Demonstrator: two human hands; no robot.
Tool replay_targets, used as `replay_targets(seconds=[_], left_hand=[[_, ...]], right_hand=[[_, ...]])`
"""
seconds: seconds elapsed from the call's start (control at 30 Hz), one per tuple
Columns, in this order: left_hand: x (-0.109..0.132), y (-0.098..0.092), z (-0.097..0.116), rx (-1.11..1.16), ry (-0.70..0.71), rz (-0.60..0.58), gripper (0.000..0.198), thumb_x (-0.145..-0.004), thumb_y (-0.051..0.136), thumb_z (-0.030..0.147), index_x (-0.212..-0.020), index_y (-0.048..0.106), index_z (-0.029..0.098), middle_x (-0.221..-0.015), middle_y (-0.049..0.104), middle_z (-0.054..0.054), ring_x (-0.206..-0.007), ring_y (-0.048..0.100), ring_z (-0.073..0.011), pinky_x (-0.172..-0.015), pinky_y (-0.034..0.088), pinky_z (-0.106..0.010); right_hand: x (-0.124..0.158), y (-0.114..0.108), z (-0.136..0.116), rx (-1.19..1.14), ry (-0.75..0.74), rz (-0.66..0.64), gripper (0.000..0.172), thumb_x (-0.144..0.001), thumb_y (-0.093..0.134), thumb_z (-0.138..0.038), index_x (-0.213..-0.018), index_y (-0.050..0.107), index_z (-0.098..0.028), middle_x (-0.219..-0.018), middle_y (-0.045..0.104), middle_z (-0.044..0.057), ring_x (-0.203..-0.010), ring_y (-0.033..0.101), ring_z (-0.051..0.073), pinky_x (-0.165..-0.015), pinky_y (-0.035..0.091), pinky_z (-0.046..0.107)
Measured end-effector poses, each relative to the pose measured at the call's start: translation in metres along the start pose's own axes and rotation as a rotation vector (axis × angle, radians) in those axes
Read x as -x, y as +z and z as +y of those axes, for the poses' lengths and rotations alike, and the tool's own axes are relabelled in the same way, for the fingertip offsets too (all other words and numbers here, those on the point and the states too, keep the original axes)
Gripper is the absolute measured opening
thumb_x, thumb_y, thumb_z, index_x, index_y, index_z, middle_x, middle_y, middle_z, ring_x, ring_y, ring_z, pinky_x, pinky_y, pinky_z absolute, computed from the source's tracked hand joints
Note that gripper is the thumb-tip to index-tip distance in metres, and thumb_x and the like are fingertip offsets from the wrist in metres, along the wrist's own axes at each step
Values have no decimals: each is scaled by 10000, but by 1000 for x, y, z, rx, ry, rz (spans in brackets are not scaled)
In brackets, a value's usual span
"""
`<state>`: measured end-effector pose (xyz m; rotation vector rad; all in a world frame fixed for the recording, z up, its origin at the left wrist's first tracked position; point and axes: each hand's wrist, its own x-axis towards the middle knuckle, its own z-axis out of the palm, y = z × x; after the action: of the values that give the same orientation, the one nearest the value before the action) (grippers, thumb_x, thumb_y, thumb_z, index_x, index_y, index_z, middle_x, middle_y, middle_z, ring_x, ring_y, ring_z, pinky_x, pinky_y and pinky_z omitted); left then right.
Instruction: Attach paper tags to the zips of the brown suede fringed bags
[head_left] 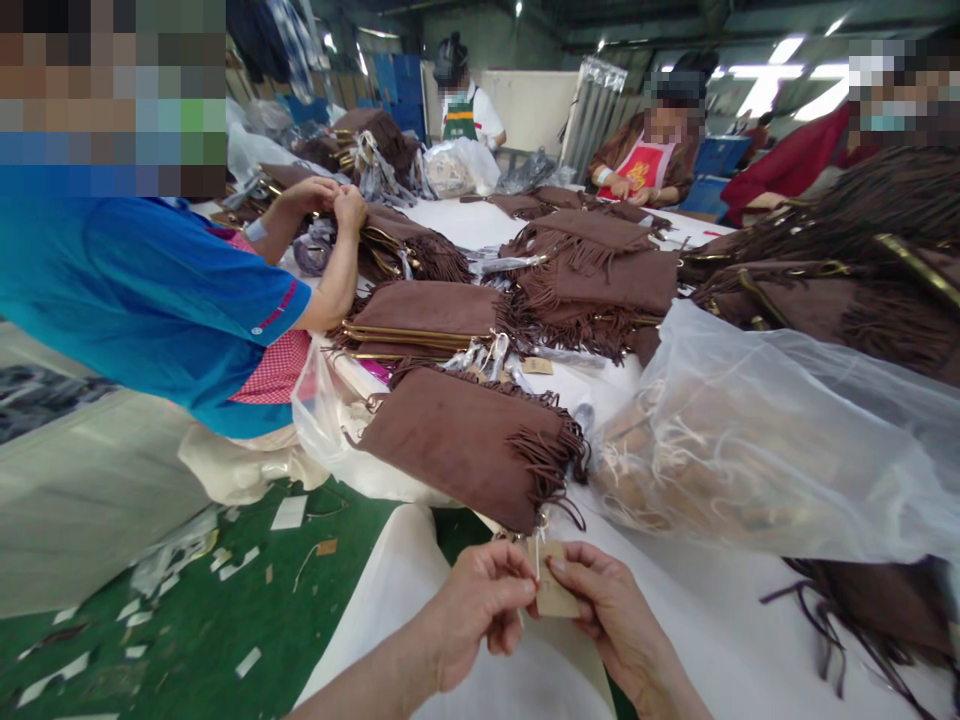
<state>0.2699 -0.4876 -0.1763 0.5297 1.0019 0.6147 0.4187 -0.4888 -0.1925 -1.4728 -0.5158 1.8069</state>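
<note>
In the head view a brown fringed bag [457,435] lies flat on the white table in front of me. A tan paper hang tag [556,590] hangs by a white string [538,555] from a ring at the bag's near corner. My right hand [611,605] pinches this tag between thumb and fingers. My left hand [487,600] is closed at the tag's left edge, its thumb and fingertip pinched at the white string. Its lower fingers are curled.
Stacked brown fringed bags [435,310] lie beyond. A clear plastic sack [750,440] of tan tags with strings stands right. A person in a blue shirt [172,280] works close on the left; several others sit farther back. Paper scraps litter the green floor [300,560].
</note>
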Motion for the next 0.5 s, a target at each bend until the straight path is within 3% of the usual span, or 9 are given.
replay_targets(seconds=[0.17,0.27,0.37,0.5], left_hand=[[10,3,-1,-61,0,-38,211,-607,595,309,-708,509,146,-665,629,-20,-320,481,-48,-286,215,-141],[12,7,-8,-120,-34,-104,249,-620,576,349,-739,549,132,-605,585,-4,-353,525,-83,-297,250,-151],[13,12,-17,-251,-70,-142,296,-602,593,359,-795,563,137,-476,509,39,-360,492,-88,-334,270,-160],[15,15,-24,-337,-29,-228,315,-571,649,318,-820,578,140,-487,519,44,-380,403,-46,-399,252,-164]], right_hand=[[-2,3,3,-40,-50,67,303,-517,753,-344,-654,590,-128,-433,486,-66,-348,290,12,-358,144,158],[-2,6,5,-61,-81,87,308,-528,755,-355,-655,583,-133,-404,446,-83,-355,286,13,-361,163,154],[0,9,6,-95,-79,77,326,-526,758,-373,-651,565,-142,-393,426,-96,-339,271,8,-345,167,149],[4,10,3,-71,-45,81,360,-497,767,-399,-640,551,-149,-413,459,-91,-308,232,-5,-307,146,146]])
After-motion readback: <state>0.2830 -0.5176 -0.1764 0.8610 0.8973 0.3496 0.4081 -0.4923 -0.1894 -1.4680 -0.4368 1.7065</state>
